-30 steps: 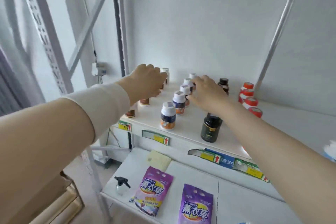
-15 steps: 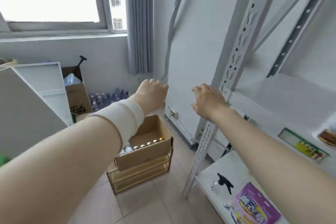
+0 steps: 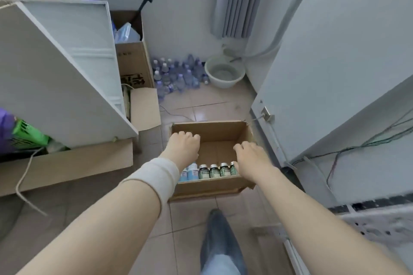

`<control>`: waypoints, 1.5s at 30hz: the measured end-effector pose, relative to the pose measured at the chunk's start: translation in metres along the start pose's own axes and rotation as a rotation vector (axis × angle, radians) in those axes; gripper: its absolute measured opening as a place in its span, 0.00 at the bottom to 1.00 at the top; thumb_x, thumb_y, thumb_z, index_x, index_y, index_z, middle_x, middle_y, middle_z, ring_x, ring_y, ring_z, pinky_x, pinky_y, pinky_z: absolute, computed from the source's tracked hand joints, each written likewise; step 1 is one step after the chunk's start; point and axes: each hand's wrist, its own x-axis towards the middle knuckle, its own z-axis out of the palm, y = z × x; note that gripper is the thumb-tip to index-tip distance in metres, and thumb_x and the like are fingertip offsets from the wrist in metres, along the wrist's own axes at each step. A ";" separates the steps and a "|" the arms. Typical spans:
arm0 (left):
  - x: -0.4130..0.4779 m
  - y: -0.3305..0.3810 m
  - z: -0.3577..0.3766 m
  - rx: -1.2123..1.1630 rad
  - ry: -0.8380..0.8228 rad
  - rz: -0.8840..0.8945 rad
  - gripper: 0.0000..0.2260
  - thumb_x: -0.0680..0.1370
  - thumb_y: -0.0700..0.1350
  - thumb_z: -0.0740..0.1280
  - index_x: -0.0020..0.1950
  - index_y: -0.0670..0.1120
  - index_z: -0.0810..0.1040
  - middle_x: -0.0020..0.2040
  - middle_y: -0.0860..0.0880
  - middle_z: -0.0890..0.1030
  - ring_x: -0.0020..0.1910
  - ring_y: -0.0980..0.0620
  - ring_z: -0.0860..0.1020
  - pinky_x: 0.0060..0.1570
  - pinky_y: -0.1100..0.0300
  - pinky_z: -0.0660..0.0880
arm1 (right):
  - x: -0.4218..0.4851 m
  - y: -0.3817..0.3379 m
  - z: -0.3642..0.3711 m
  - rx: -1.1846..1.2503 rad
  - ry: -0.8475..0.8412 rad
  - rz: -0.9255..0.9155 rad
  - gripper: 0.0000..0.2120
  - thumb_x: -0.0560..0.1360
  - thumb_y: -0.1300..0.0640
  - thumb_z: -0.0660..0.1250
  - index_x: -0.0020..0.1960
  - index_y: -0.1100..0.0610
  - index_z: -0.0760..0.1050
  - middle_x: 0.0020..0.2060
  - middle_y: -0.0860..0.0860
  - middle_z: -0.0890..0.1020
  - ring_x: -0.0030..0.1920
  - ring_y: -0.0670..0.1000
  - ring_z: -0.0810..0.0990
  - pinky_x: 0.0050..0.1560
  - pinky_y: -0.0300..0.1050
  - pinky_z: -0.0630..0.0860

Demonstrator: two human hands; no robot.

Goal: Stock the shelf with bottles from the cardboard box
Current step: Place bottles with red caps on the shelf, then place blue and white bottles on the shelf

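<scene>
An open cardboard box (image 3: 210, 128) stands on the tiled floor in front of me. Along its near wall runs a row of bottles: green ones with white caps (image 3: 214, 171) and blue-and-white ones (image 3: 190, 172). My left hand (image 3: 183, 147) hovers over the box's left side, its fingers loosely curled and holding nothing. Over the right side is my right hand (image 3: 250, 158), fingers relaxed and pointing down just above the green bottles, also empty. A white band wraps my left wrist. Only a corner of the shelf (image 3: 380, 223) shows at the lower right.
A tilted white cabinet (image 3: 67, 69) and more cardboard boxes (image 3: 134, 62) crowd the left. Several water bottles (image 3: 178, 73) and a basin (image 3: 224, 71) sit by the far wall. A white panel (image 3: 335, 62) with loose wires stands at right. My leg (image 3: 219, 241) is below.
My view has swung from the shelf down to the floor. Both hands left the shelf's bottles, empty, and now hang over the open box.
</scene>
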 end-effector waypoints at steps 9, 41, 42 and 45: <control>0.104 -0.002 0.125 -0.260 -0.412 -0.180 0.19 0.78 0.47 0.61 0.68 0.43 0.67 0.63 0.43 0.75 0.61 0.43 0.74 0.58 0.52 0.72 | 0.142 0.018 0.105 0.068 -0.409 -0.137 0.22 0.78 0.51 0.59 0.69 0.58 0.63 0.66 0.57 0.70 0.66 0.58 0.69 0.64 0.50 0.68; 0.328 -0.075 0.300 -0.448 -0.807 -0.199 0.28 0.72 0.48 0.73 0.68 0.43 0.66 0.65 0.42 0.67 0.60 0.42 0.73 0.58 0.51 0.74 | 0.358 -0.038 0.260 0.894 -0.660 0.386 0.26 0.70 0.46 0.71 0.59 0.63 0.71 0.56 0.58 0.79 0.55 0.56 0.78 0.43 0.42 0.69; 0.326 -0.073 0.302 -0.504 -0.794 -0.251 0.28 0.72 0.46 0.72 0.69 0.43 0.66 0.66 0.41 0.66 0.61 0.42 0.72 0.59 0.51 0.73 | 0.358 -0.030 0.260 0.913 -0.649 0.407 0.26 0.70 0.46 0.71 0.59 0.63 0.71 0.56 0.58 0.79 0.54 0.55 0.78 0.43 0.42 0.70; 0.316 -0.071 0.301 -0.676 -0.691 -0.364 0.27 0.72 0.44 0.72 0.68 0.43 0.66 0.66 0.42 0.71 0.62 0.43 0.73 0.57 0.54 0.73 | 0.352 -0.005 0.256 1.000 -0.605 0.467 0.28 0.69 0.47 0.72 0.62 0.62 0.70 0.57 0.56 0.77 0.56 0.55 0.77 0.48 0.45 0.73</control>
